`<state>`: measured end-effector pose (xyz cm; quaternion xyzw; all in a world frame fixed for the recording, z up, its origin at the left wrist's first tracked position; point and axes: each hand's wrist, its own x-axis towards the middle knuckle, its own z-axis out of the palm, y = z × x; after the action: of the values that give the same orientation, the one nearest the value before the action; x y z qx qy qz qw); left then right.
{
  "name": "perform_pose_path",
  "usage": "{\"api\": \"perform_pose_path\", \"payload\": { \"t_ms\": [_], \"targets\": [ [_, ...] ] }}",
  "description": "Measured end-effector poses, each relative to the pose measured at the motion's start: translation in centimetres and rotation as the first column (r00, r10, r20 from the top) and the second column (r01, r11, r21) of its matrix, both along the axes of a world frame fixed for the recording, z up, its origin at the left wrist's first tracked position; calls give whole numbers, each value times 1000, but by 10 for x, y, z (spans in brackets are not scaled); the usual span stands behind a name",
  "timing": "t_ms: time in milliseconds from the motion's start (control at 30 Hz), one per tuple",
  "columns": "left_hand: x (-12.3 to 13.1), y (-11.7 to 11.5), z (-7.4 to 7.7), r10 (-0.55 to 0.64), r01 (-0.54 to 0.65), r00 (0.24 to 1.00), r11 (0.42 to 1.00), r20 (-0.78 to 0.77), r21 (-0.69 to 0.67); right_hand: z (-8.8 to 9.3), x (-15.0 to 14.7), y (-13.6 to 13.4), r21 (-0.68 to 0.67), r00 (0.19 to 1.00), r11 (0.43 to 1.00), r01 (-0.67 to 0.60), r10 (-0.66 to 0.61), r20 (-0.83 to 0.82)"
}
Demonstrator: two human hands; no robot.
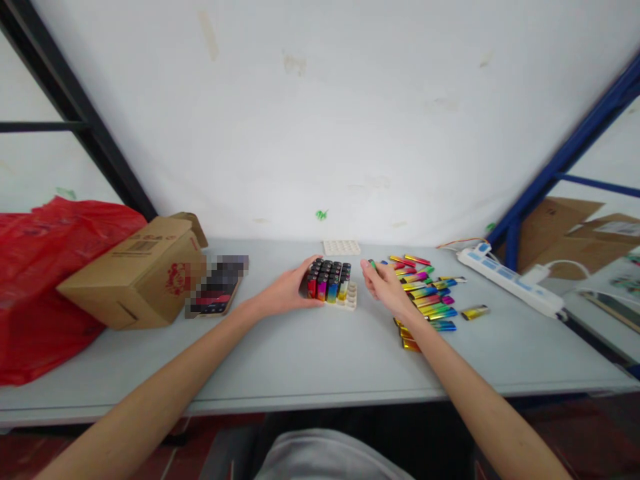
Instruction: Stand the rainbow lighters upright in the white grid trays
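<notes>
Upright lighters with black tops and shiny coloured bodies stand in rows in a white tray. The tray's right-hand column shows bare holes. My left hand curls around the left side of the block, thumb at the near corner and fingers behind. To the right of the tray, my right hand is closed in a pinch on a lighter; only a small green end shows, the rest being hidden by my fingers. Beyond that hand lies a loose pile of metallic lighters, partly covered by my forearm.
A second white tray lies against the wall. On the left are a phone, a cardboard box and a red plastic bag. A white power strip with a plugged-in cable runs along the table's right side.
</notes>
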<state>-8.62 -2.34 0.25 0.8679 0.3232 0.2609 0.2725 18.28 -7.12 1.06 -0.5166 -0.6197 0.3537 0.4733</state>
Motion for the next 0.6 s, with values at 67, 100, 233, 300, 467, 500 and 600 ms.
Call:
{"api": "perform_pose_path", "payload": {
  "t_ms": [67,100,233,300,467,500,600],
  "targets": [
    [0,0,0,4,-4,1000,1000,-3,-7,-2,-1,-1,119,987,991,67,-83,139],
    [0,0,-1,6,-6,1000,1000,-5,-9,-2,-2,-1,167,973,981,93,-125,193],
    [0,-1,1,11,-11,1000,1000,-20,-6,-2,-2,-4,237,935,962,136,-204,289],
    [0,-1,2,17,-17,999,1000,-31,-5,-2,-2,-5,245,934,960,136,-207,293],
    [0,-2,2,0,0,1000,1000,-18,-8,-4,-1,-4,255,916,958,130,-214,338],
    [0,-1,2,0,0,1000,1000,-14,-6,-5,-1,-3,254,912,959,126,-213,351],
    [0,-1,2,2,-1,1000,1000,-14,1,-6,-1,-3,257,901,959,116,-211,380]
  ]
}}
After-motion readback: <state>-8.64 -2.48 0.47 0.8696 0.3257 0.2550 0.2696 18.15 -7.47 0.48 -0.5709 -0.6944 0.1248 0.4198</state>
